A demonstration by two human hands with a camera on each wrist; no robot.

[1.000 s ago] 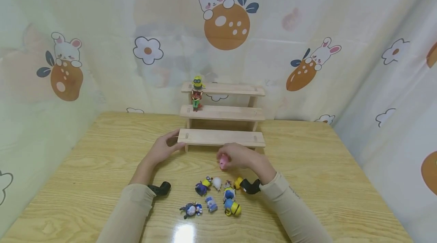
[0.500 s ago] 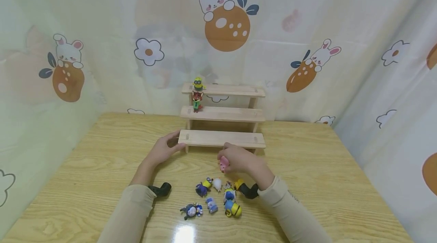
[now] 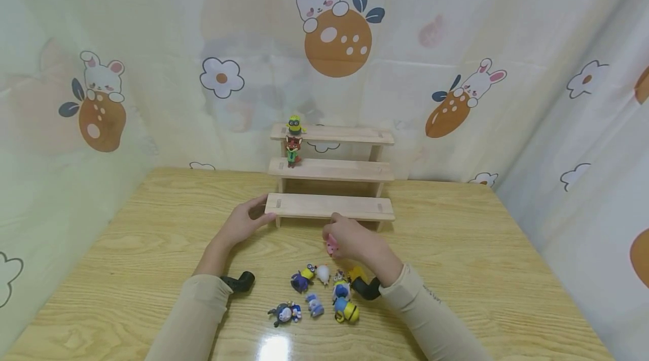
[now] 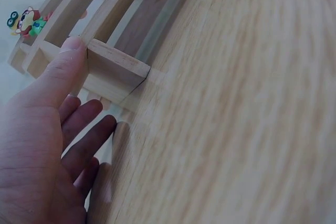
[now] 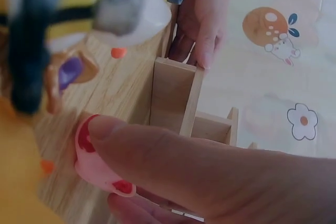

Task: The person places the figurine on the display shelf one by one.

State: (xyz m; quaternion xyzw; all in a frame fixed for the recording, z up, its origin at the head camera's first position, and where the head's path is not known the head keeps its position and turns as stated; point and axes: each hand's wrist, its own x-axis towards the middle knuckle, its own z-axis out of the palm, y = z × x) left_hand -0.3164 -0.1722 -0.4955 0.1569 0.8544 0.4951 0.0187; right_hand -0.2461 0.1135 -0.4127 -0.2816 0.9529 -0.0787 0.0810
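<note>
My left hand (image 3: 243, 220) grips the left end of the lowest step of a three-tier wooden shelf (image 3: 329, 204). In the left wrist view its thumb (image 4: 68, 59) lies on the step's corner, and the other fingers are bent loosely below. In front of that step my right hand (image 3: 357, 240) pinches a small pink toy figure (image 3: 332, 245). The right wrist view shows the thumb across the figure's pink body (image 5: 94, 166), which has red patches at both ends. The hand hides part of it.
A yellow minion figure (image 3: 294, 124) stands on the top tier, a fox figure (image 3: 292, 152) on the middle one. Several toy figures lie nearer me, among them a purple-clad minion (image 3: 302, 279), a white round figure (image 3: 323, 274) and a blue-and-yellow minion (image 3: 346, 310). A printed curtain (image 3: 253, 29) hangs behind.
My right hand has turned and come slightly toward me with the pink figure, and its wrist covers more of the yellow figure below. The left hand stays on the shelf.
</note>
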